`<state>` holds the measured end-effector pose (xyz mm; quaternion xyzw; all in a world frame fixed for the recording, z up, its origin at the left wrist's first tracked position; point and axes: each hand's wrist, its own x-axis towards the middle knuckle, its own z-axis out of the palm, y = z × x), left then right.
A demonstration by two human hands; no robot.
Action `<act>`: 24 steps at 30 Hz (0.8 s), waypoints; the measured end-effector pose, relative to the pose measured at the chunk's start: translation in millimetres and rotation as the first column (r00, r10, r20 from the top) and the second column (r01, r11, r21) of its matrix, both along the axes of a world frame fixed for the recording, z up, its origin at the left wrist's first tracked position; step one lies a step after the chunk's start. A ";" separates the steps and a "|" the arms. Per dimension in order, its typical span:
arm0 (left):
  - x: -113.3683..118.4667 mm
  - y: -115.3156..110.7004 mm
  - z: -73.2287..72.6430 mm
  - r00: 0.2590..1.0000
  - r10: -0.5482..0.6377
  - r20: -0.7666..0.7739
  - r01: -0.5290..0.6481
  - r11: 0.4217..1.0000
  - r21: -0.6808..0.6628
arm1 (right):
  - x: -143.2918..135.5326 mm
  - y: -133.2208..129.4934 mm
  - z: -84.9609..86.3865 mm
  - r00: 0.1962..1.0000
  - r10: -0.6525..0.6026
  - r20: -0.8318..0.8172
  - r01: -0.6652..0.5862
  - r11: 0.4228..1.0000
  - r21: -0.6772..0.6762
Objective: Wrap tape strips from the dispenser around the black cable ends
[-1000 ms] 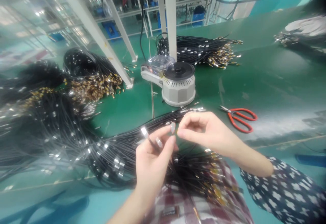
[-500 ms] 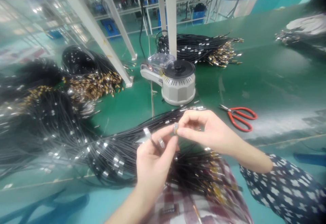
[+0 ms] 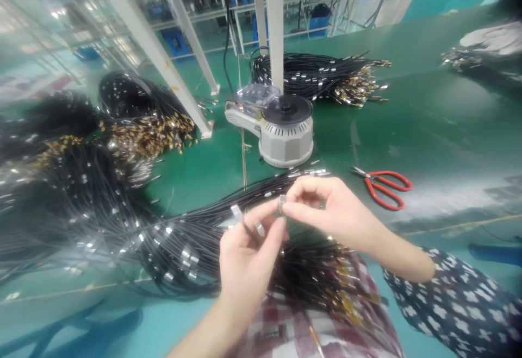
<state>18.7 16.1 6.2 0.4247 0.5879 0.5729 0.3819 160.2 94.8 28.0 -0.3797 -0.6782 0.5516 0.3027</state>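
Green worktable (image 3: 424, 130) spreads out in front of us, with white metal posts (image 3: 275, 26) rising from its far side. Since a moment ago, the gap between our fingertips has closed: our right hand (image 3: 346, 211) has come in to the small silvery-grey piece (image 3: 281, 200) at our left index fingertip, so both hands now meet at it. Our right thumb and forefinger look clamped on that piece, just above the tip of our left thumb. Our left hand (image 3: 244, 260) is curled around a thin black cable with silvery tabs (image 3: 236, 212), its thumb slightly apart from the forefinger.

Long black cables with silver bands (image 3: 175, 244) run beside and beneath our left hand, while a bundle of black cables with brassy ends (image 3: 302, 265) hangs past the table's front edge (image 3: 448, 228) over our plaid-covered lap (image 3: 281, 333). That crowds us on the left and below. Beyond our hands sits a pale many-sided machine with a black round top (image 3: 285, 146); red-handled steel snips (image 3: 387, 188) lie to the right, where more green surface gives our right elbow side room.
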 end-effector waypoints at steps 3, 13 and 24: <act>0.5 -0.2 -2.2 1.000 -0.006 0.014 0.006 1.000 -0.020 | -2.4 -3.8 -3.8 0.999 -0.043 -0.017 0.043 0.999 0.006; -1.5 7.6 -4.7 0.968 0.088 0.235 -0.080 0.996 -0.045 | -2.2 -3.4 -7.7 0.999 -0.022 -0.045 0.022 1.000 0.000; -4.5 8.6 -6.5 0.962 0.069 0.263 -0.062 0.997 -0.035 | -0.9 -2.1 -20.3 0.985 -0.069 -0.161 0.049 0.991 -0.124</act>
